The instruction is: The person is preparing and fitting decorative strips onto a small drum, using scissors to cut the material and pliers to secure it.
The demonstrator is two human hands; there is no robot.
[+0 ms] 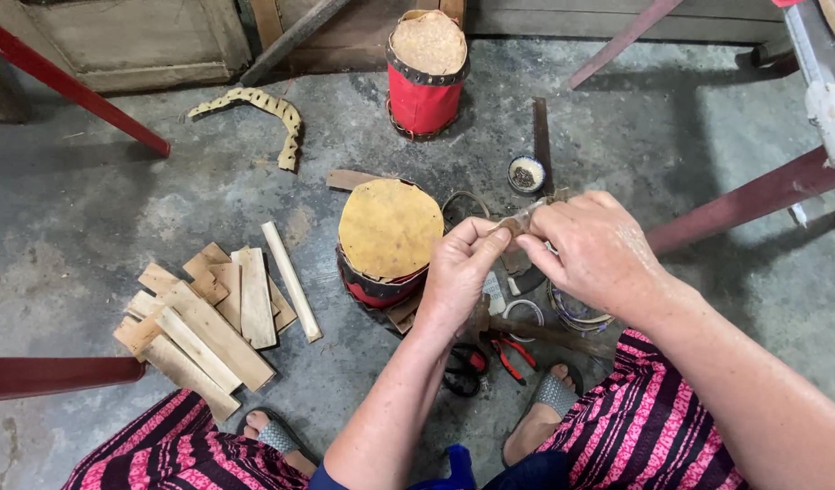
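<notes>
Pinching a small tan strip (515, 223) between both hands: left hand (458, 272) and right hand (591, 252) are closing fingertips on it, above the skin-topped drum (390, 231) standing on the floor (91, 209). Wood slats (209, 322) are lying unused; a second red drum (426, 73) is standing apart.

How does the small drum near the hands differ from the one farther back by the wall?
The near drum has a smooth yellowish skin and leans toward the camera; the far drum has a rougher, paler, speckled top and shows more of its side. The near drum sits beside the left hand; the far drum stands alone. Both have red bodies with dark bands.
</notes>
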